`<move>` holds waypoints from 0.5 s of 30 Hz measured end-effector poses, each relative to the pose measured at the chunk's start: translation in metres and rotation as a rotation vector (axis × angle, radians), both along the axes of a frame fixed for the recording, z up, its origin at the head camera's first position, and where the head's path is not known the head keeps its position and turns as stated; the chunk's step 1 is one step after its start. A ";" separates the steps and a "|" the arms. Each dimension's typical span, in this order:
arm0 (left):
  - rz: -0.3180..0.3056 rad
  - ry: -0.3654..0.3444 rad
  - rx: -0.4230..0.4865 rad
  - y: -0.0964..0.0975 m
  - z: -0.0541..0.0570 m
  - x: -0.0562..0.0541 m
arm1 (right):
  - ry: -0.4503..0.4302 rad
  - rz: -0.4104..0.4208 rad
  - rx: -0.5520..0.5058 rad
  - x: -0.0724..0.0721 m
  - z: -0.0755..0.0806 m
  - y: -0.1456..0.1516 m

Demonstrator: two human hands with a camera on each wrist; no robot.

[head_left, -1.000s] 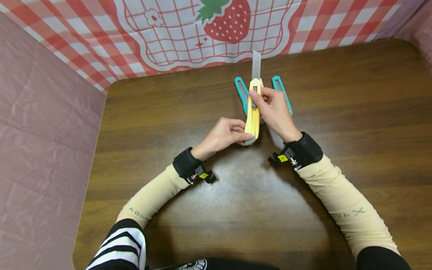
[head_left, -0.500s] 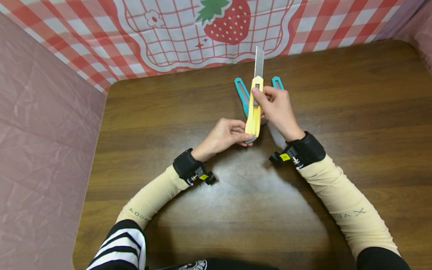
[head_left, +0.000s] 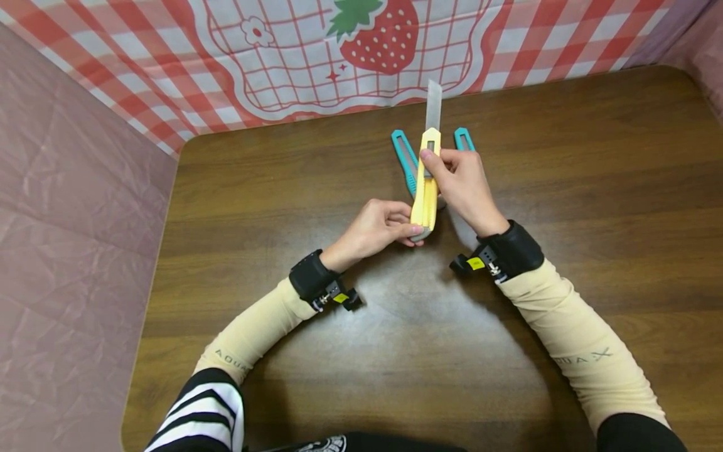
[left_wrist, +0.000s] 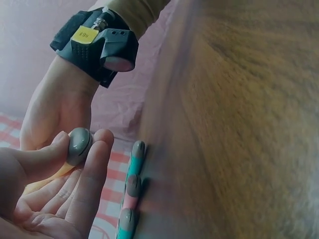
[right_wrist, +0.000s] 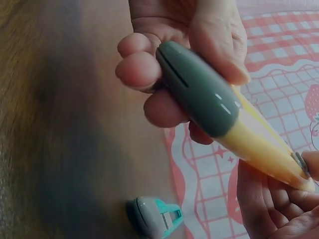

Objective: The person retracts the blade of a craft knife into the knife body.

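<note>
A yellow utility knife is held up over the table with its long blade out, pointing away from me. My left hand pinches the knife's rear end between thumb and fingers; that grey end cap shows large in the right wrist view. Higher on the body, my right hand grips the knife, thumb on its face near the slider. Behind it lie a teal utility knife on the left and another teal utility knife, partly hidden by the right hand.
In the left wrist view, a pink utility knife lies between the two teal ones; the head view hides it. The wooden table meets a red checked cloth with a strawberry print at the back.
The yellow knife's blade end and my right hand have shifted slightly right and away from me. The pink tip seen earlier is now covered. My left hand stays almost in place.
</note>
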State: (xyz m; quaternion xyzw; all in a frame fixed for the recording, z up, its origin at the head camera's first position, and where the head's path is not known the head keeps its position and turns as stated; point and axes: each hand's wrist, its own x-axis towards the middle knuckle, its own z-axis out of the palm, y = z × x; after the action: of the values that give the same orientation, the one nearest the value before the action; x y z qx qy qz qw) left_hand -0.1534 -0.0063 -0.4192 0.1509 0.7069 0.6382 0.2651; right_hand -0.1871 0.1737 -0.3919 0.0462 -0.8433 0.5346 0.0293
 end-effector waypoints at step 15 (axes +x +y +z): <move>0.015 -0.001 0.006 0.002 0.002 0.002 | -0.041 0.014 0.006 0.001 0.003 0.001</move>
State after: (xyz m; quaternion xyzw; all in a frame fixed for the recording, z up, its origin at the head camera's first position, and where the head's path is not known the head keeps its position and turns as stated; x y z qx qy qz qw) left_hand -0.1513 -0.0041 -0.4176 0.1461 0.7059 0.6424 0.2604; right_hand -0.1862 0.1745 -0.3889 0.0411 -0.8449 0.5333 0.0084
